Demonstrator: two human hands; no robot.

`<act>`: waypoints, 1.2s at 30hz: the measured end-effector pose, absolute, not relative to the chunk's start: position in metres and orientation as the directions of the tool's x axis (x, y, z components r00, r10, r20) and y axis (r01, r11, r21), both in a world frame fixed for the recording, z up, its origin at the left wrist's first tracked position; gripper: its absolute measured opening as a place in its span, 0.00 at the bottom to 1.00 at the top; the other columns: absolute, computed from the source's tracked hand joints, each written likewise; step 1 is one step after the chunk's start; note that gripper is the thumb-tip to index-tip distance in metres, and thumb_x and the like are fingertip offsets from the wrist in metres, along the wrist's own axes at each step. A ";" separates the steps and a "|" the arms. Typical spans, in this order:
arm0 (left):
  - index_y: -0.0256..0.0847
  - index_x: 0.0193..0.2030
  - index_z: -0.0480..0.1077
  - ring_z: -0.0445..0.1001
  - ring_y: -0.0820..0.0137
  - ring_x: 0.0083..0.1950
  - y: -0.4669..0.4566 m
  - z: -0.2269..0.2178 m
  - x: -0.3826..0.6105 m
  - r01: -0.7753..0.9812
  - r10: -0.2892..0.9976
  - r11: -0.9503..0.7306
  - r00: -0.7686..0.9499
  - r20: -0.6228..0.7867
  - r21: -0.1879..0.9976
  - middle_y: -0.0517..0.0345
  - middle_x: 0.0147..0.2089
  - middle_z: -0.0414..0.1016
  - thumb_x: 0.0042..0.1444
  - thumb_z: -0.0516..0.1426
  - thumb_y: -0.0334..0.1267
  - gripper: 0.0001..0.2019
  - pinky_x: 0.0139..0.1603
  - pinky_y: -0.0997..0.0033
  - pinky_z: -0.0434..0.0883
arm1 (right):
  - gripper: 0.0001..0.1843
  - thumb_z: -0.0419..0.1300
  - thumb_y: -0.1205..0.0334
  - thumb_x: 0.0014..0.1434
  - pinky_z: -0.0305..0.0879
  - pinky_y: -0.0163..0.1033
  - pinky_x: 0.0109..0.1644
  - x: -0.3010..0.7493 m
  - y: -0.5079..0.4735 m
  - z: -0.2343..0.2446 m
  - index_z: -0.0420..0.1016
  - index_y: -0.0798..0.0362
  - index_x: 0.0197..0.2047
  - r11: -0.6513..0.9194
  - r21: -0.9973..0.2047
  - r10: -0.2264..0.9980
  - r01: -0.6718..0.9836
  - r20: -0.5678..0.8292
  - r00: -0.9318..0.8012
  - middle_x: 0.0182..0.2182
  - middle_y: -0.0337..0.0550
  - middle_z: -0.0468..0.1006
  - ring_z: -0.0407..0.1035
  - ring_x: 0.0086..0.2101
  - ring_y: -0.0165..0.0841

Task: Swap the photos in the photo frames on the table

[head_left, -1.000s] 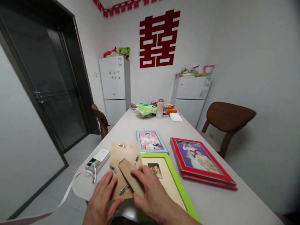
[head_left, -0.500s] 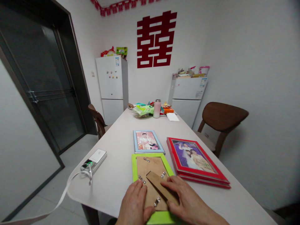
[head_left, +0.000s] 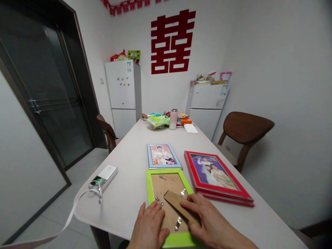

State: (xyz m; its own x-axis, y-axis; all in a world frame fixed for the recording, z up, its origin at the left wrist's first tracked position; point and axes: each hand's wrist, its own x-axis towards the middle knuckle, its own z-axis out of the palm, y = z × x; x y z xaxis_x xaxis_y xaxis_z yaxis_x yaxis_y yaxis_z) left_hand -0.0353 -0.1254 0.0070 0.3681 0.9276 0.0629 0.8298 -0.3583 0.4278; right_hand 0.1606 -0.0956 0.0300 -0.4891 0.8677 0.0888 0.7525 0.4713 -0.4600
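A lime-green picture frame (head_left: 151,185) lies face down at the near edge of the white table (head_left: 129,173). Its brown backing board (head_left: 166,185) with metal clips sits inside it, and a brown stand flap (head_left: 172,200) lies across the board. My left hand (head_left: 149,226) rests flat on the board's lower left, fingers spread. My right hand (head_left: 207,221) lies flat on the stand flap and the frame's right side.
A small blue frame (head_left: 163,155) and stacked red frames (head_left: 215,176) lie beyond. A white device with a strap (head_left: 103,177) sits near the left edge. Snacks and a bottle (head_left: 173,119) stand at the far end. Wooden chairs (head_left: 243,131) flank the table.
The backing board went from beside the green frame, on the left, into the frame's back. Both hands now press it there. Since half a second ago, hardly anything moved.
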 end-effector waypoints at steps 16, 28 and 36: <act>0.38 0.32 0.66 0.56 0.57 0.57 -0.124 0.009 -0.044 0.818 0.913 -0.368 0.409 0.003 0.442 0.43 0.56 0.60 0.38 0.61 0.40 0.14 0.55 0.47 0.52 | 0.13 0.46 0.67 0.53 0.56 0.39 0.40 0.154 -0.057 0.010 0.71 0.54 0.36 0.440 -0.300 0.896 0.846 0.204 -0.394 0.32 0.46 0.66 0.59 0.36 0.34; 0.38 0.32 0.66 0.58 0.57 0.57 -0.126 0.006 -0.046 0.809 0.924 -0.348 0.381 0.028 0.475 0.44 0.56 0.60 0.36 0.62 0.37 0.14 0.55 0.48 0.54 | 0.14 0.45 0.70 0.53 0.56 0.41 0.44 0.163 -0.062 0.003 0.70 0.56 0.36 0.480 -0.353 0.877 0.803 0.219 -0.428 0.37 0.48 0.65 0.58 0.39 0.35; 0.39 0.31 0.67 0.58 0.59 0.56 -0.127 0.009 -0.048 0.788 0.933 -0.332 0.357 0.054 0.519 0.45 0.54 0.63 0.37 0.61 0.36 0.12 0.56 0.50 0.54 | 0.13 0.48 0.66 0.53 0.55 0.42 0.43 0.139 -0.100 0.017 0.70 0.48 0.39 0.681 -0.392 0.722 0.618 0.221 -0.656 0.38 0.44 0.66 0.57 0.40 0.35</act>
State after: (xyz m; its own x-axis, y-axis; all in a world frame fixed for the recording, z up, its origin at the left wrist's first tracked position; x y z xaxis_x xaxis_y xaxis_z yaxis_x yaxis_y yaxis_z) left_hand -0.0477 -0.1272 0.0091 0.3568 0.9326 0.0543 0.7880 -0.3317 0.5186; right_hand 0.1393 -0.0997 0.0170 -0.6556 0.7219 0.2215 0.6177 0.6814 -0.3925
